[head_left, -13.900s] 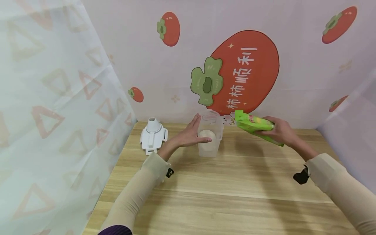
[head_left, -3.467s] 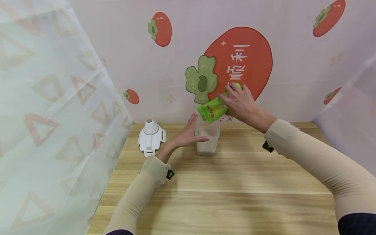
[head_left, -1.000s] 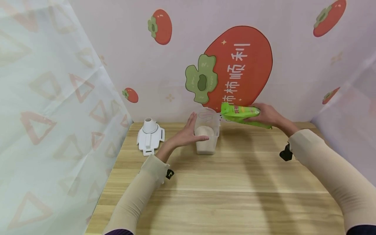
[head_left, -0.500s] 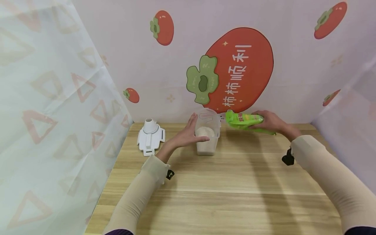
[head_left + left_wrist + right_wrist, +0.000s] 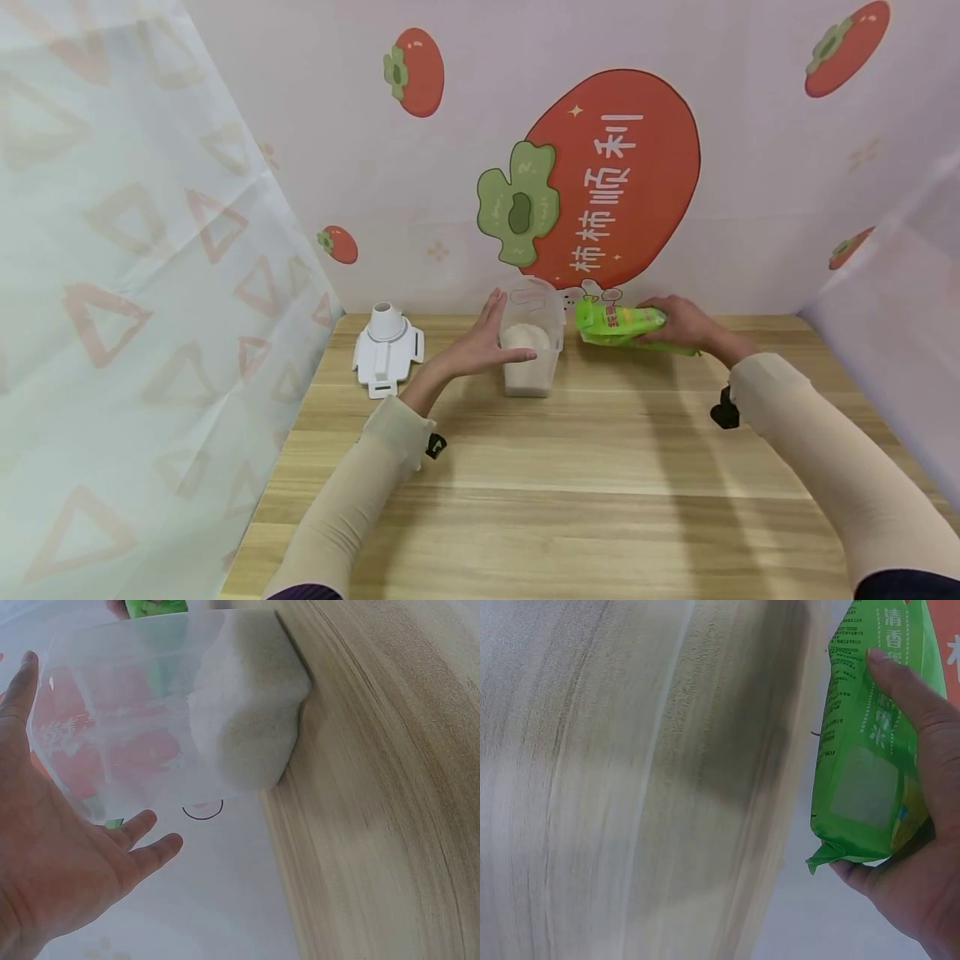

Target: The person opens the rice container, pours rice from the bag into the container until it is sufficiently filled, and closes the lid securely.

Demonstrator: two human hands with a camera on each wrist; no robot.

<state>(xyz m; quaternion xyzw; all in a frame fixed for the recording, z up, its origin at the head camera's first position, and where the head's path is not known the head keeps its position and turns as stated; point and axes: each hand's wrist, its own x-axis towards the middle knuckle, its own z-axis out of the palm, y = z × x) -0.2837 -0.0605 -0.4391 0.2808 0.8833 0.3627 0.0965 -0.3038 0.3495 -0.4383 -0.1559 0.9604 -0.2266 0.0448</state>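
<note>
A translucent plastic container (image 5: 528,379), partly filled with white rice (image 5: 251,712), stands upright near the back wall. My left hand (image 5: 480,346) lies along its left side with thumb and fingers spread and fairly straight. In the left wrist view the palm faces the container's upper end, and I cannot tell how firmly it touches. Just right of the container, my right hand (image 5: 678,323) grips a green bag of rice (image 5: 618,323) by its right end. The bag lies nearly level, low above the table. In the right wrist view thumb and fingers wrap around the bag (image 5: 874,750).
A white plastic lid-like part with a conical spout (image 5: 386,350) lies left of my left hand. The wooden table (image 5: 540,467) meets a patterned back wall (image 5: 420,192), with a patterned sheet (image 5: 150,333) on the left.
The bag was tipped over the container earlier. It has since swung to the right, levelled and sunk towards the table. The rice in the container appears higher. My left hand has stayed put.
</note>
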